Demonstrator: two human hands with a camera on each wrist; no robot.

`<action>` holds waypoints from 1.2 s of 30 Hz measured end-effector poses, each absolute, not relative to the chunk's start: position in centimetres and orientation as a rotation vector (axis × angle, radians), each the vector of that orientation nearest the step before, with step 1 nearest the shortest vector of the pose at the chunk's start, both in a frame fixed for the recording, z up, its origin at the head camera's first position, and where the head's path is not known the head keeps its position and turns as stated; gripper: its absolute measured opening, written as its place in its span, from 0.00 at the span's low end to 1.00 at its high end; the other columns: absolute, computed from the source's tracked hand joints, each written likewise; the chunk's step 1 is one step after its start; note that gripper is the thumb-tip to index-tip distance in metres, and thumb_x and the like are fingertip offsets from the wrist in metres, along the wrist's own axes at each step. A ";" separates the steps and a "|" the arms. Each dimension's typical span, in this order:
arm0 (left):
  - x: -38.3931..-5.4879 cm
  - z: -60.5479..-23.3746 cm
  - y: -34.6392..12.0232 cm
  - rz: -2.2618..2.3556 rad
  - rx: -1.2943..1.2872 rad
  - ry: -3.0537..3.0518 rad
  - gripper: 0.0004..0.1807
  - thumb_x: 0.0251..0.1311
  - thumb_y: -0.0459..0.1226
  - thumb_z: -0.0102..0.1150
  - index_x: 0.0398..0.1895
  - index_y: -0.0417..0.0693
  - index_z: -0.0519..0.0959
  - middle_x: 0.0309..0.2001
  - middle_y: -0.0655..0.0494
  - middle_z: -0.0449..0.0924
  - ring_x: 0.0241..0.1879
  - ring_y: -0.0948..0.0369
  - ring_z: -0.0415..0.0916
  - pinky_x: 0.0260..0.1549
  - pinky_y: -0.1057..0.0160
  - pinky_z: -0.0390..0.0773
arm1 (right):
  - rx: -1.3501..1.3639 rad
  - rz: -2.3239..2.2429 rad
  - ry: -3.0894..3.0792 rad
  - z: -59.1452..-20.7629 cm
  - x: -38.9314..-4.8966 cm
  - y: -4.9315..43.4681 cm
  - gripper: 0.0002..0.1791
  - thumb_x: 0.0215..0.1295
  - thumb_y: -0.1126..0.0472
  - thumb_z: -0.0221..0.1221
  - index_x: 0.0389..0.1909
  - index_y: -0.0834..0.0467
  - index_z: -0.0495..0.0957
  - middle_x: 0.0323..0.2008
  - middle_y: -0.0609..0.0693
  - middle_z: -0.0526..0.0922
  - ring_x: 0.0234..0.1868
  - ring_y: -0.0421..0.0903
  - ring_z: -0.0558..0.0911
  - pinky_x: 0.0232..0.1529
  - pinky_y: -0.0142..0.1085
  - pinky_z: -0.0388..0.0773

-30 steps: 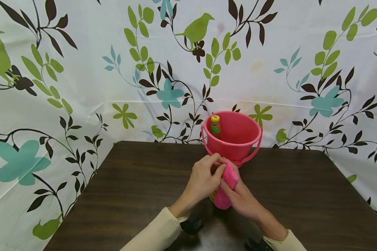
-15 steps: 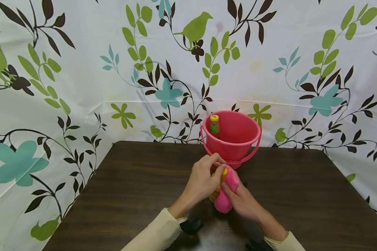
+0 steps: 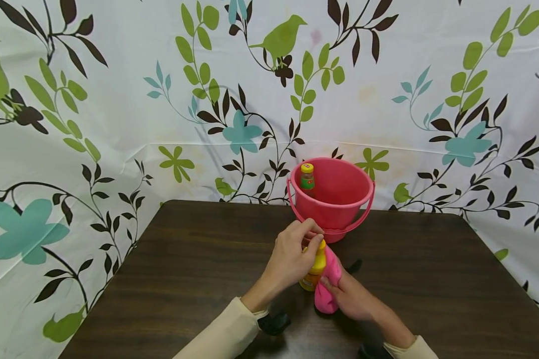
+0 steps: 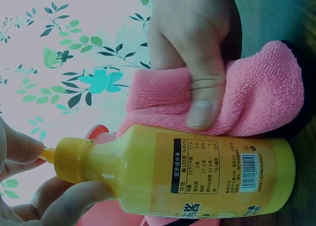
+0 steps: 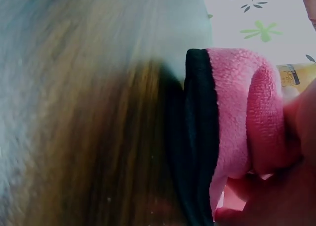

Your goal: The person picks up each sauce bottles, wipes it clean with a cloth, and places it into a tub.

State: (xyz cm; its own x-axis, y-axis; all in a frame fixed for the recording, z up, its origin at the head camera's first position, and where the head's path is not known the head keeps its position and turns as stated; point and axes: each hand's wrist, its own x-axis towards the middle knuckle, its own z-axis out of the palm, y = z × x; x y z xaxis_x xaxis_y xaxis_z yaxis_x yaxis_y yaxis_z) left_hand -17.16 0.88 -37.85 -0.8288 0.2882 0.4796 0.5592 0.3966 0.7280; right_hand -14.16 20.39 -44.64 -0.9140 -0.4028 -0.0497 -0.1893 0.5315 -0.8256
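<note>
A yellow squeeze bottle (image 3: 312, 279) with a pointed nozzle cap stands on the dark wooden table. My left hand (image 3: 292, 252) pinches the nozzle tip, and its other fingers reach round the neck (image 4: 106, 161). On the bottle's right side lies a pink cloth (image 3: 329, 284), which my right hand (image 3: 352, 294) grips, its thumb pressing the cloth near the bottle's wall in the left wrist view. Along the cloth's edge runs a dark border (image 5: 202, 122). The label (image 4: 215, 171) carries a printed table and a barcode. Fingers of the right hand behind the cloth are hidden.
Just beyond the hands, a pink bucket (image 3: 330, 219) with its handle folded down stands at the table's back edge. Inside it is a small jar (image 3: 307, 179) with a yellow lid and green label. Behind the table (image 3: 197, 259) hangs a leaf-patterned sheet (image 3: 130, 114).
My right hand and the pink cloth have shifted down and slightly right, uncovering more of the yellow bottle. The left hand has stayed at the bottle's top.
</note>
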 end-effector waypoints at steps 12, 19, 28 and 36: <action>-17.2 -37.9 0.8 -1.440 -0.750 -2.381 0.03 0.73 0.37 0.60 0.40 0.52 0.83 0.41 0.55 0.83 0.45 0.60 0.85 0.46 0.64 0.87 | -0.558 -0.983 2.765 -49.8 -16.4 22.4 0.34 0.80 0.50 0.56 0.79 0.62 0.64 0.79 0.62 0.66 0.84 0.65 0.56 0.75 0.79 0.35; -17.2 -37.9 0.9 -1.466 -0.762 -2.372 0.03 0.73 0.37 0.59 0.40 0.51 0.82 0.41 0.54 0.83 0.46 0.58 0.86 0.48 0.53 0.89 | -0.510 -0.980 2.720 -48.7 -16.3 22.2 0.39 0.78 0.54 0.58 0.81 0.66 0.58 0.82 0.68 0.58 0.85 0.69 0.48 0.76 0.78 0.31; -17.4 -37.9 0.9 -1.411 -0.770 -2.372 0.02 0.73 0.37 0.60 0.40 0.51 0.82 0.41 0.53 0.84 0.45 0.59 0.86 0.46 0.62 0.88 | -0.438 -1.318 2.405 -44.4 -14.9 21.0 0.32 0.77 0.50 0.61 0.73 0.61 0.65 0.59 0.53 0.80 0.55 0.48 0.79 0.63 0.47 0.80; -17.3 -37.9 0.8 -1.403 -0.768 -2.386 0.03 0.72 0.37 0.60 0.42 0.51 0.82 0.42 0.52 0.83 0.44 0.58 0.85 0.45 0.62 0.88 | -0.311 -1.622 2.253 -42.7 -14.7 20.7 0.39 0.82 0.47 0.53 0.85 0.55 0.50 0.73 0.57 0.72 0.68 0.52 0.74 0.70 0.45 0.77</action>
